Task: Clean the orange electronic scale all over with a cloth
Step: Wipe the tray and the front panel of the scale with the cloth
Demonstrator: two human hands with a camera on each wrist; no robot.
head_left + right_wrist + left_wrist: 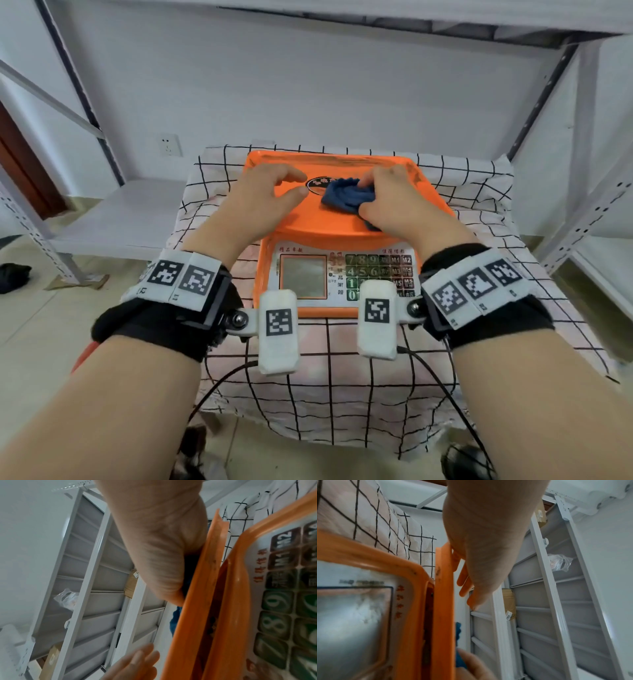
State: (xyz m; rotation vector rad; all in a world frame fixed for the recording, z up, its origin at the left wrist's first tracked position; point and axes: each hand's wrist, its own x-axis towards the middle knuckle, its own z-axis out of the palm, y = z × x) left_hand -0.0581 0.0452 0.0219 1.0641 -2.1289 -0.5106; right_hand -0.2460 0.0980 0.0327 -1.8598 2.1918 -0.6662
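Note:
The orange electronic scale stands on a checked tablecloth, its keypad panel facing me and its weighing pan behind. My right hand grips a crumpled dark blue cloth and presses it on the middle of the pan, beside an oval label. My left hand hovers over the pan's left part with fingers loosely spread, holding nothing. From the left wrist, the pan's edge, my left hand and a bit of cloth show. In the right wrist view, my right hand covers most of the cloth.
The tablecloth covers a small stand. Grey metal shelving rises at right, and a low shelf lies at left. Black cables trail from my wrist bands over the cloth's front. A wall socket sits behind.

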